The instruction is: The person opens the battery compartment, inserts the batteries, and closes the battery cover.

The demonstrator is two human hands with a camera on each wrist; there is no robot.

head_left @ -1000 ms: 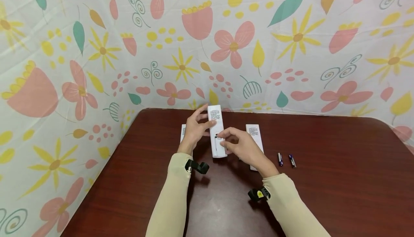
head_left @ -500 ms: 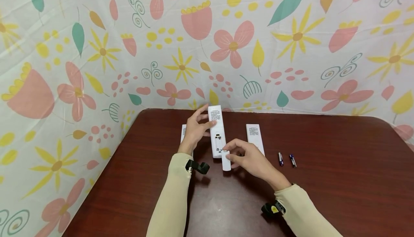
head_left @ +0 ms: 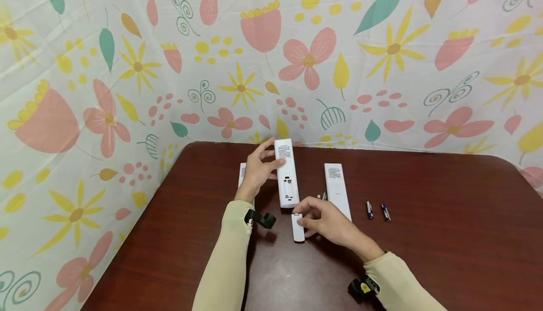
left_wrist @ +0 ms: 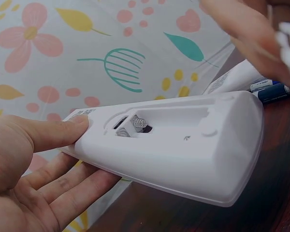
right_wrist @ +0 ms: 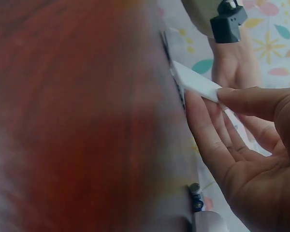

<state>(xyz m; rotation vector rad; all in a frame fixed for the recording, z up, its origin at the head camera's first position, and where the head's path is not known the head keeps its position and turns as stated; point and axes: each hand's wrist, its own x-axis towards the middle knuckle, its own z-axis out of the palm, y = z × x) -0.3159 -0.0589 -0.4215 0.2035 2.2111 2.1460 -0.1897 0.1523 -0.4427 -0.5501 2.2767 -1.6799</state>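
Back side up, a white remote control (head_left: 289,166) is held by my left hand (head_left: 256,167), thumb on its back and fingers beneath. Its battery compartment (left_wrist: 179,118) is uncovered, showing metal springs and no battery. My right hand (head_left: 325,219) pinches the small white battery cover (head_left: 298,232) between thumb and fingers, just below the remote's near end and apart from it. In the right wrist view the cover (right_wrist: 193,82) appears edge-on, tilted, close to the tabletop.
A second white remote (head_left: 337,191) lies right of the held one, with small batteries (head_left: 324,196) beside it. Two more batteries, one (head_left: 369,209) left of the other (head_left: 385,212), lie farther right. Another white remote (head_left: 242,172) is mostly hidden behind my left hand.
My right hand has slid the battery cover off the remote and drawn it toward me, baring the compartment. The left hand and remote have stayed nearly in place.
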